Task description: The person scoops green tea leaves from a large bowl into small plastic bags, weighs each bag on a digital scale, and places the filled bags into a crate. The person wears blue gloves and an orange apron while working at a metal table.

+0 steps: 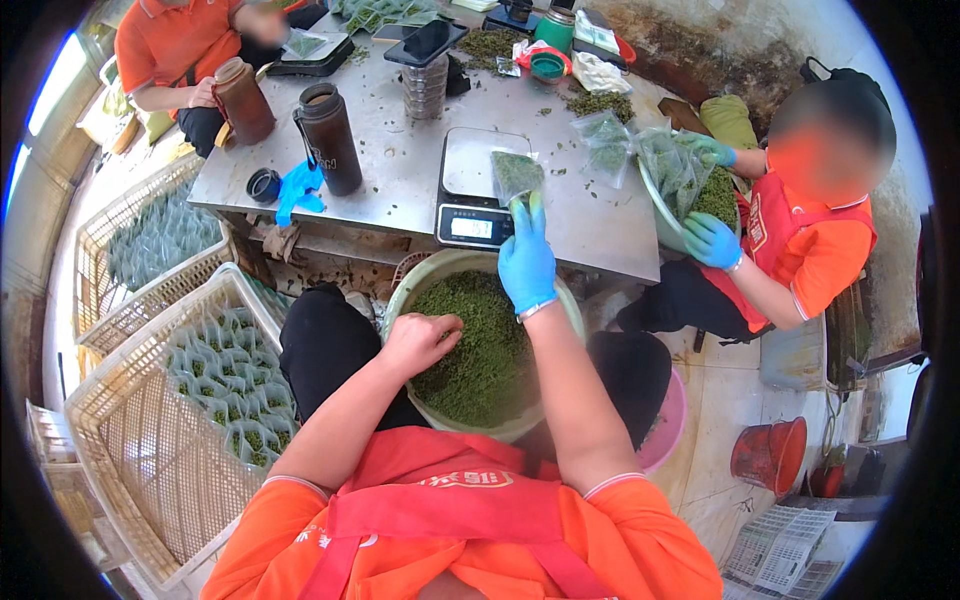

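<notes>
Our gloved right hand [526, 258] pinches the bag [517, 174] upright on the scale [478, 190]; our bare left hand [420, 340] cups leaves in the basin [470, 350]; letting go carelessly, we judge, could topple the bag, spilling leaves.

Right hand [526, 262] pinches a small pouch [516, 175] on the scale [478, 190], straight ahead on the table [400, 170]. Just behind that grip, the basin [440, 268] of leaves, left hand [420, 340] in it. Crates [150, 400] lie far left.

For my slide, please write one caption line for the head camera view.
Gloved right hand holds a clear bag of green leaves on a digital scale; bare left hand dips into the leaf basin.
</notes>
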Demonstrator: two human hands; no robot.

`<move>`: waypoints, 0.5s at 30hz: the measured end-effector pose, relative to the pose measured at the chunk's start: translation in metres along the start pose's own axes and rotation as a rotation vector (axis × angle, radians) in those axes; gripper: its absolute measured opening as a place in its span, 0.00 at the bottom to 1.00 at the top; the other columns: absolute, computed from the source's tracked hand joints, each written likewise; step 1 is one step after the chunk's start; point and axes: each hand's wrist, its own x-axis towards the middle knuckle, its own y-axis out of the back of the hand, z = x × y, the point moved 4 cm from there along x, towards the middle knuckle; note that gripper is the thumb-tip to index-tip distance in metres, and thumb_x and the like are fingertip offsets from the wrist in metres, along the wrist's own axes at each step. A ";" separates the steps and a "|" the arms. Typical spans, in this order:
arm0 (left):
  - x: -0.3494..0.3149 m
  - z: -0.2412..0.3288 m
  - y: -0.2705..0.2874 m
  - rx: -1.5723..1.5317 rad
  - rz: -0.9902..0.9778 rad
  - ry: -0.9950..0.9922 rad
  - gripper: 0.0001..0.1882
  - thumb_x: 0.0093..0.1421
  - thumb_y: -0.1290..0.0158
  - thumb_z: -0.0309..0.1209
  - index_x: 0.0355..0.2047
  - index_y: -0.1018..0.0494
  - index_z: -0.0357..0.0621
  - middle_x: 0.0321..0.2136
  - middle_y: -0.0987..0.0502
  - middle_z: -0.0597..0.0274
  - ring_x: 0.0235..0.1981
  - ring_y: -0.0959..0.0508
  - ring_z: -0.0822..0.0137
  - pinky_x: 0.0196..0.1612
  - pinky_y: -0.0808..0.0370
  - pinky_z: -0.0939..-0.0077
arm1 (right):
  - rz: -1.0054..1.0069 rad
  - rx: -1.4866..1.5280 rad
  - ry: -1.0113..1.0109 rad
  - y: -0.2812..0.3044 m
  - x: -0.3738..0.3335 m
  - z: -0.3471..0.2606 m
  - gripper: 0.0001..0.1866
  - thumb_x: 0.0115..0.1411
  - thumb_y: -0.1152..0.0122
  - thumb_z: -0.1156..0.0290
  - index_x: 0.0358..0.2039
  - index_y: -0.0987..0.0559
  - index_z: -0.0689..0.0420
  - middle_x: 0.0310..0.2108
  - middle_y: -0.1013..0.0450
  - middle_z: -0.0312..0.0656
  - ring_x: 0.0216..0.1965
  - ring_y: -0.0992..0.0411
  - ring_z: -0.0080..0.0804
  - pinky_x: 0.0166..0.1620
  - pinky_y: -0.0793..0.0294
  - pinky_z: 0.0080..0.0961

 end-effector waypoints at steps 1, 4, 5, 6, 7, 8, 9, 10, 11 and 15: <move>-0.001 0.000 -0.001 -0.004 -0.012 0.012 0.09 0.54 0.47 0.36 0.33 0.25 0.48 0.22 0.24 0.55 0.24 0.23 0.56 0.28 0.26 0.63 | -0.026 -0.033 -0.014 0.000 0.006 -0.003 0.28 0.50 0.53 0.78 0.55 0.36 0.56 0.60 0.46 0.51 0.37 0.29 0.55 0.39 0.28 0.44; -0.002 -0.001 0.000 -0.009 -0.043 0.048 0.09 0.54 0.47 0.36 0.33 0.25 0.47 0.22 0.24 0.54 0.24 0.23 0.56 0.28 0.26 0.63 | -0.100 -0.125 -0.059 -0.008 0.030 -0.007 0.28 0.49 0.52 0.77 0.54 0.36 0.56 0.61 0.48 0.52 0.34 0.28 0.56 0.37 0.27 0.45; -0.002 -0.001 0.001 -0.014 -0.042 0.048 0.09 0.54 0.47 0.36 0.33 0.25 0.47 0.22 0.24 0.54 0.24 0.23 0.56 0.29 0.26 0.64 | -0.121 -0.153 -0.079 -0.012 0.037 -0.003 0.28 0.48 0.50 0.77 0.54 0.36 0.57 0.61 0.49 0.52 0.35 0.28 0.55 0.37 0.27 0.44; -0.002 -0.002 0.002 -0.020 -0.041 0.047 0.09 0.54 0.47 0.36 0.33 0.25 0.47 0.22 0.24 0.54 0.24 0.22 0.56 0.29 0.26 0.64 | -0.142 -0.181 -0.100 -0.016 0.040 0.001 0.29 0.47 0.49 0.77 0.54 0.37 0.57 0.62 0.50 0.52 0.36 0.27 0.53 0.38 0.26 0.43; -0.003 -0.003 0.002 -0.028 -0.038 0.055 0.09 0.54 0.47 0.36 0.34 0.25 0.47 0.22 0.24 0.54 0.25 0.22 0.56 0.29 0.26 0.64 | -0.082 -0.142 -0.071 -0.015 0.037 0.002 0.26 0.49 0.51 0.78 0.52 0.36 0.59 0.60 0.47 0.53 0.37 0.28 0.53 0.38 0.27 0.42; -0.002 -0.003 0.003 -0.021 -0.029 0.050 0.09 0.54 0.47 0.36 0.33 0.25 0.47 0.22 0.24 0.54 0.25 0.22 0.56 0.29 0.26 0.64 | -0.040 -0.117 -0.023 -0.015 0.032 0.004 0.26 0.49 0.52 0.79 0.52 0.36 0.59 0.59 0.46 0.52 0.37 0.28 0.53 0.39 0.27 0.42; -0.001 -0.003 0.004 -0.015 -0.021 0.044 0.09 0.54 0.47 0.36 0.33 0.25 0.47 0.22 0.24 0.54 0.25 0.22 0.56 0.29 0.26 0.64 | 0.002 -0.091 0.025 -0.014 0.026 0.007 0.26 0.49 0.53 0.80 0.52 0.36 0.59 0.59 0.45 0.52 0.38 0.28 0.53 0.39 0.27 0.42; -0.002 -0.003 0.003 -0.013 -0.017 0.040 0.09 0.54 0.47 0.36 0.33 0.25 0.48 0.23 0.24 0.53 0.25 0.23 0.56 0.29 0.26 0.64 | 0.040 -0.067 0.068 -0.013 0.016 0.009 0.26 0.49 0.54 0.81 0.52 0.36 0.59 0.58 0.44 0.52 0.39 0.28 0.53 0.40 0.27 0.42; -0.001 -0.003 0.003 -0.019 0.009 0.033 0.09 0.54 0.47 0.35 0.34 0.25 0.47 0.23 0.23 0.54 0.24 0.22 0.57 0.29 0.26 0.65 | 0.227 0.008 0.237 -0.005 0.004 0.004 0.22 0.51 0.53 0.81 0.50 0.33 0.59 0.55 0.40 0.53 0.39 0.28 0.52 0.41 0.28 0.41; 0.000 -0.001 0.007 -0.264 0.084 0.241 0.16 0.53 0.45 0.31 0.44 0.29 0.47 0.27 0.22 0.58 0.23 0.22 0.65 0.29 0.26 0.71 | 0.118 0.437 0.062 0.004 -0.045 0.007 0.13 0.52 0.45 0.79 0.41 0.28 0.60 0.44 0.31 0.46 0.34 0.27 0.36 0.37 0.27 0.29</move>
